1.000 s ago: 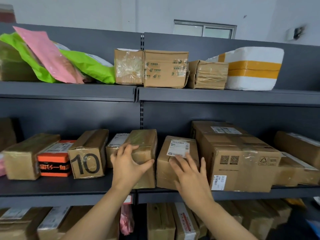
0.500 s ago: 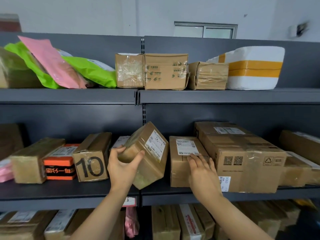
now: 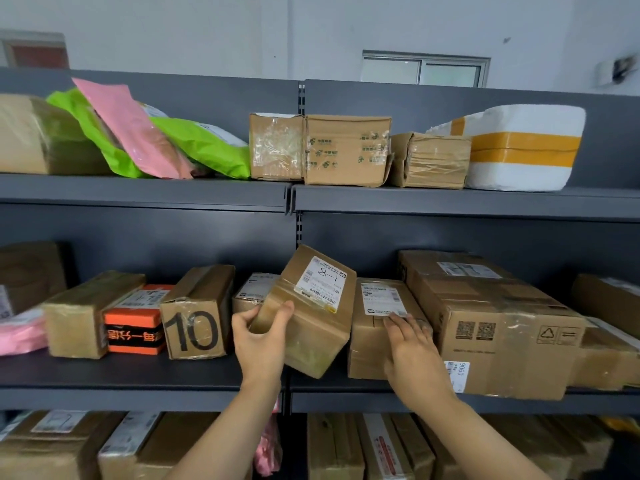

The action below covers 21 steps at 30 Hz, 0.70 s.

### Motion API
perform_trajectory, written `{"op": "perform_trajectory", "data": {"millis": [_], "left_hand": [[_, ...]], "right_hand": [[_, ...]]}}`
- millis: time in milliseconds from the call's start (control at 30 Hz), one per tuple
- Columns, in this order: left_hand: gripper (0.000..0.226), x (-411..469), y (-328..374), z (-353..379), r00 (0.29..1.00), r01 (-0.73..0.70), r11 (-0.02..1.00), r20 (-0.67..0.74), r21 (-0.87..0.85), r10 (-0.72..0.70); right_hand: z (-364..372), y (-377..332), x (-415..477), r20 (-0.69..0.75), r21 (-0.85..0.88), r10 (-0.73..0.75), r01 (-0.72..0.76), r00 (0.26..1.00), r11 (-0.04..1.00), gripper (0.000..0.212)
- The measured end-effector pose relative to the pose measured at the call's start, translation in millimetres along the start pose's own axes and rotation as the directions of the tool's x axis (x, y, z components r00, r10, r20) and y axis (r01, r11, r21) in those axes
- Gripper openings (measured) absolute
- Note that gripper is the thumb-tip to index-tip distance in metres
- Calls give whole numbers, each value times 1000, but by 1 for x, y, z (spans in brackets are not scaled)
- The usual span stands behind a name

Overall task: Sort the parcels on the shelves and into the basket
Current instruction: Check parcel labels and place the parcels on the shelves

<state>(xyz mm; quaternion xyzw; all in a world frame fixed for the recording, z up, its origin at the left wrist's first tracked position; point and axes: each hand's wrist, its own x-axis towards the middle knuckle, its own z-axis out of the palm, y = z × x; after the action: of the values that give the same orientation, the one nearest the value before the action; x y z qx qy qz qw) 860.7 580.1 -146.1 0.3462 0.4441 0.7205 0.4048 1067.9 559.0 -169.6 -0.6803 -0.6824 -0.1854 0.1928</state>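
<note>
Fingers [image 3: 244,318] and thumb of our left hand [image 3: 259,344] clamp a brown taped parcel [image 3: 311,327], held tilted on one corner above the front of the middle shelf [image 3: 138,375]. We cannot tell whether that corner touches the shelf. Our right hand [image 3: 415,358] lies flat, fingers straight, on the labelled box [image 3: 370,348] just beside it, grasping nothing.

As we judge it, the grip is the main risk. One hand pinches a single end of a parcel wrapped in glossy tape, and its weight hangs toward the shelf edge. A slip would send it off the front. Swinging it could also knock the small box [image 3: 252,292] behind it or the box marked "10" [image 3: 194,327]. Pressure from our flat hand could shove its box deeper or askew.

On the tilted parcel, a white shipping label carries a handwritten "8-1" above a barcode, and its fine print is too small to read. The large carton [image 3: 491,327] to the right shows two QR codes, a recycling triangle and a sticker reading "9060". An orange-and-black box [image 3: 135,323] bears characters we cannot make out. Green printing on a top-shelf carton [image 3: 346,150] is blurred.
</note>
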Motion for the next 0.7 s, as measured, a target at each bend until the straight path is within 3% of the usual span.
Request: {"op": "perform_trajectory", "data": {"millis": [333,400,533,700], "left_hand": [[44,-10,0,-4,1000,-16,997,11,-78,17],[44,-8,1,-5,1000,19,992,11,-121,-17],[40,-8,1,-10,999,40,987,13,-158,-38],[20,4,26,-37,994,9,988,105,-152,7]], "right_hand": [[-21,0,-1,147,111,-19,2,989,994,67],[-25,0,-1,141,244,-6,-29,990,969,68],[-45,-15,-4,30,666,44,-53,999,744,64],[-70,-24,0,3,797,24,-17,1000,603,61]]}}
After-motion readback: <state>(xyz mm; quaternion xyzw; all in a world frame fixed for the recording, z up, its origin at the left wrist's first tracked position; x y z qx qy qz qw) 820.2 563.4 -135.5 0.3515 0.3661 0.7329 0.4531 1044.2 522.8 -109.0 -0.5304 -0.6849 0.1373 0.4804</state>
